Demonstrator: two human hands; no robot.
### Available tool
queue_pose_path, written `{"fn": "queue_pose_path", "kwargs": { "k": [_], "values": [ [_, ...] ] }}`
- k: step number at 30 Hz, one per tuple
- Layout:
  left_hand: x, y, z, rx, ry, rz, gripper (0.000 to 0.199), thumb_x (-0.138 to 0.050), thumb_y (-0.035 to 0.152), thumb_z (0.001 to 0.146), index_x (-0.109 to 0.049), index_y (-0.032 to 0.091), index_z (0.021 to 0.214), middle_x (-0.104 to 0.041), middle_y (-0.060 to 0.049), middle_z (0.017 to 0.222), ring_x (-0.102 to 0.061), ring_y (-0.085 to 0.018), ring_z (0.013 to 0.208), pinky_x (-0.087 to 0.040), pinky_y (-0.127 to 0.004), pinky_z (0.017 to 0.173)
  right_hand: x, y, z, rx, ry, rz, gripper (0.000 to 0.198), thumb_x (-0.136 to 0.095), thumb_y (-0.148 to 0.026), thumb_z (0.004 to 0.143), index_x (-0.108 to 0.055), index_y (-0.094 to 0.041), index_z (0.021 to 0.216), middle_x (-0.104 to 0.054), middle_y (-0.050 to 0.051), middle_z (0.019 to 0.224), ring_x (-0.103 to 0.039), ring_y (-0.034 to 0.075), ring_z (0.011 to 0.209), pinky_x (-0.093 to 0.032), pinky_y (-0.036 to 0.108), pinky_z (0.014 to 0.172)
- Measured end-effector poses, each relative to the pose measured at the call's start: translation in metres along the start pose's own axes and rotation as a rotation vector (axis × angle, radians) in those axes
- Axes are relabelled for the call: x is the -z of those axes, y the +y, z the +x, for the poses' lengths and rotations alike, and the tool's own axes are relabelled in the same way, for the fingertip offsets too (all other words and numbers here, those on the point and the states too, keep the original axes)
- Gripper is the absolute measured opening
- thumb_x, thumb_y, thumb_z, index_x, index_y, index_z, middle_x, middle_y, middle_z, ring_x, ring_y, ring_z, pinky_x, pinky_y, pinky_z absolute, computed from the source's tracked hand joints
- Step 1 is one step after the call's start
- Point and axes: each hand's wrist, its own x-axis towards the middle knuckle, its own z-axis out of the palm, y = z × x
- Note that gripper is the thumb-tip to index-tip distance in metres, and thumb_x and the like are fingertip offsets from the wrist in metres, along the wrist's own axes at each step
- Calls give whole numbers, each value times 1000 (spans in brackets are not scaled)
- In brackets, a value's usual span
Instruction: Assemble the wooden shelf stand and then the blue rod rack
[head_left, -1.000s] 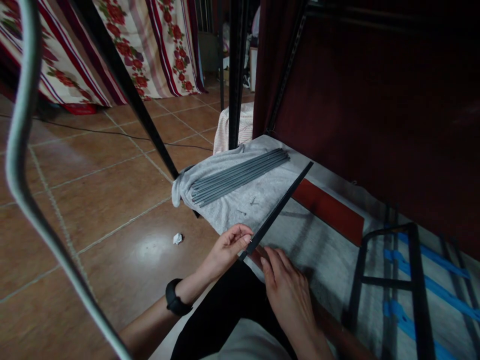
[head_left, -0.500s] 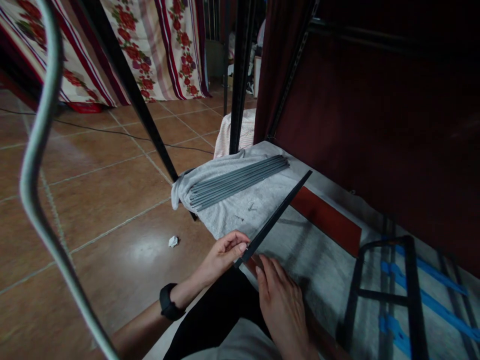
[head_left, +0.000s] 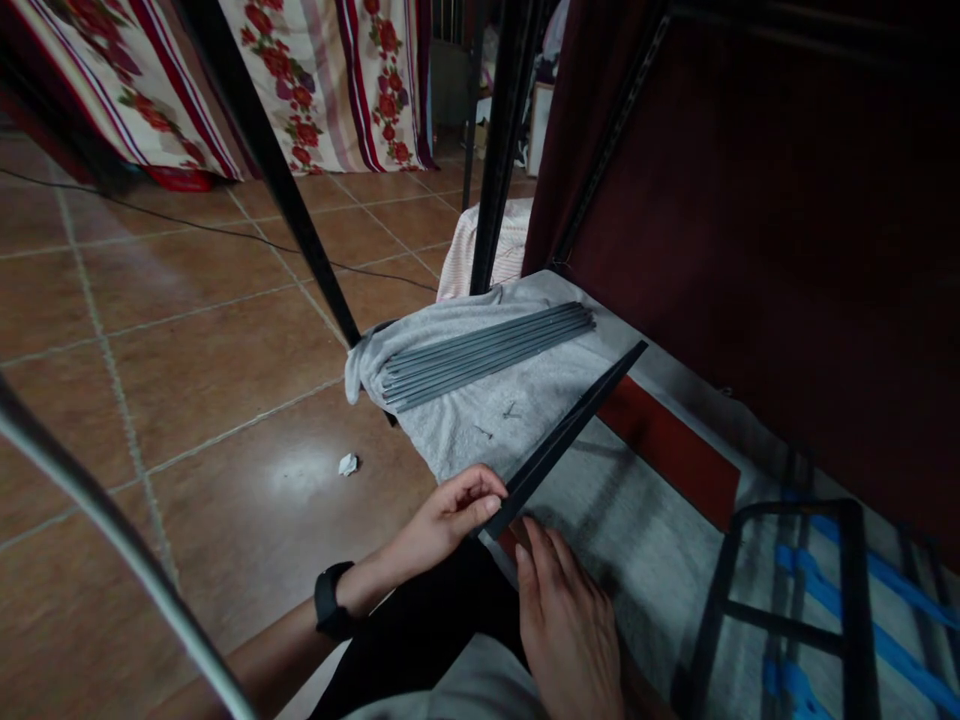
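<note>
A long, straight black bar [head_left: 570, 432] slants up and away over the grey cloth. My left hand [head_left: 469, 505], with a dark band on its wrist, pinches its near end between thumb and fingers. Just below that end, my right hand [head_left: 566, 610] has its fingers stretched out, palm down, by a reddish-brown piece. Whether the fingertips touch that piece or the bar is hard to see. Beyond the bar, several thin grey rods [head_left: 487, 355] lie side by side on the grey cloth [head_left: 457, 440]. Small metal bits [head_left: 511, 410] lie between the rods and the bar.
A flat red-brown board [head_left: 679, 455] lies right of the bar. A black frame [head_left: 784, 625] and blue hanger-like pieces [head_left: 817, 590] are at lower right. Black posts [head_left: 277, 170] rise beyond the cloth. A pale curved tube [head_left: 127, 550] crosses the left foreground. Crumpled paper [head_left: 348, 464] lies on the tiled floor.
The view has shifted slightly, and the pale tube sits lower at left. The bar is turned a little, showing more of its broad side. Both hands keep nearly the same pose.
</note>
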Motion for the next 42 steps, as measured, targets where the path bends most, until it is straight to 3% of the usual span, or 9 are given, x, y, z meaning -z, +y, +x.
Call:
{"fn": "queue_pose_path", "kwargs": {
  "k": [5, 12, 17, 21, 32, 42],
  "values": [
    [-1, 2, 0, -16, 40, 174, 32, -56, 44, 93, -53, 16, 77, -47, 3, 70, -42, -10, 66, -35, -23, 63, -5, 7, -1, 55, 12, -26, 36, -35, -25, 100, -58, -20, 127, -72, 7, 114, -71, 15, 88, -54, 23, 73],
    [3, -5, -6, -213, -8, 267, 27, -48, 39, 98, -59, 16, 88, -56, -3, 86, -53, -14, 82, -42, -26, 76, -13, 12, -7, 81, -14, -63, 38, -40, -25, 98, -56, -19, 132, -71, 7, 116, -71, 15, 91, -55, 22, 76],
    [5, 0, -5, -101, -53, 227, 24, -50, 39, 97, -57, 17, 94, -55, -2, 86, -51, -13, 80, -42, -25, 73, -12, 11, -6, 80, -9, -70, 37, -41, -25, 98, -56, -19, 131, -71, 7, 118, -71, 15, 93, -54, 21, 72],
    [4, 3, -4, -31, -26, 287, 30, -49, 43, 97, -50, 18, 80, -46, 2, 75, -44, -11, 71, -38, -23, 67, -11, 8, -4, 59, 13, -83, 36, -38, -25, 99, -58, -19, 129, -72, 7, 115, -71, 16, 94, -54, 23, 74],
    [4, 30, -4, -105, -159, 689, 29, -32, 37, 102, -45, 22, 81, -48, 0, 78, -47, -15, 73, -37, -27, 70, -11, 9, -5, 75, -6, -104, 38, -39, -23, 99, -56, -15, 132, -70, 8, 120, -71, 17, 95, -55, 25, 75],
    [11, 17, 1, -286, -245, 572, 39, -28, 45, 101, -53, 20, 86, -53, -7, 87, -48, -20, 86, -40, -32, 82, -12, 9, -6, 83, -19, -110, 40, -39, -25, 99, -52, -15, 136, -69, 9, 122, -71, 17, 96, -55, 25, 76]
  ]
}}
